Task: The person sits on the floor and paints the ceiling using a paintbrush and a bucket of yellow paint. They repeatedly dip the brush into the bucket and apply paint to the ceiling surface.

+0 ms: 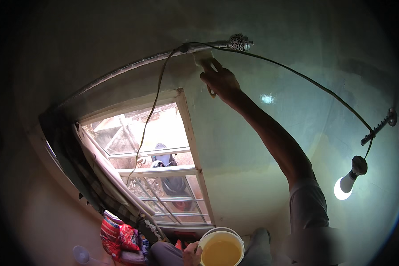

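Note:
My right hand is raised high against the wall, closed around a flat paintbrush. Its pale bristles meet the wall just under the curtain rod, and the handle's end with a hole pokes out below my palm. Down near my lap, my left hand grips the side of a white bucket by its rim. Yellowish paint fills much of the bucket. The green wall looks darker and glossier above, paler lower down.
A black cable loops over the rod and runs to a lit bulb hanging from a wall hook rail. A window and a gathered dark curtain are to the left. Red patterned fabric lies lower left.

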Demonstrator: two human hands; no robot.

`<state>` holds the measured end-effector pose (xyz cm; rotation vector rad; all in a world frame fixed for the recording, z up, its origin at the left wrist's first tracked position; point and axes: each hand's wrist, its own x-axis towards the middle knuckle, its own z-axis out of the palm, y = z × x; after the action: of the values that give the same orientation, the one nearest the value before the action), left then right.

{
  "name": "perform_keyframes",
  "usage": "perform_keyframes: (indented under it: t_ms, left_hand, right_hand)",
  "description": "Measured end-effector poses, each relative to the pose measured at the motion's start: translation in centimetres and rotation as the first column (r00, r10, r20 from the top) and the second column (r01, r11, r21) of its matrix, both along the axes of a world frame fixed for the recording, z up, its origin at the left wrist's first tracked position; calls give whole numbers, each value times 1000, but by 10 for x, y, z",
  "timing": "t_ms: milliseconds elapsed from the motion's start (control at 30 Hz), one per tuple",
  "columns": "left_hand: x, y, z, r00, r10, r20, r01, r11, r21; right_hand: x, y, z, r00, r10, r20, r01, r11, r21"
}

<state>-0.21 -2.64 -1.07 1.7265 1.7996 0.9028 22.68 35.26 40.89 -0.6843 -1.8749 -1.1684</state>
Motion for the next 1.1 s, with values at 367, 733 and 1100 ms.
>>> perform_keyframes:
  t_ms: [367, 733, 1100]
  left_hand:
    - [5, 0, -12, 997, -17, -81, 30, 986, 162]
    - [-5, 4, -4, 998, 40, 56, -43, 998, 48]
    - [11, 0, 11, 996, 27, 88, -29, 999, 25]
  right_hand:
    - [10, 6, 15, 994, 68, -80, -40, 949, 312]
    - [5, 6, 17, 991, 60, -121, -44, 990, 135]
    - [35, 36, 16, 991, 75, -112, -48, 973, 224]
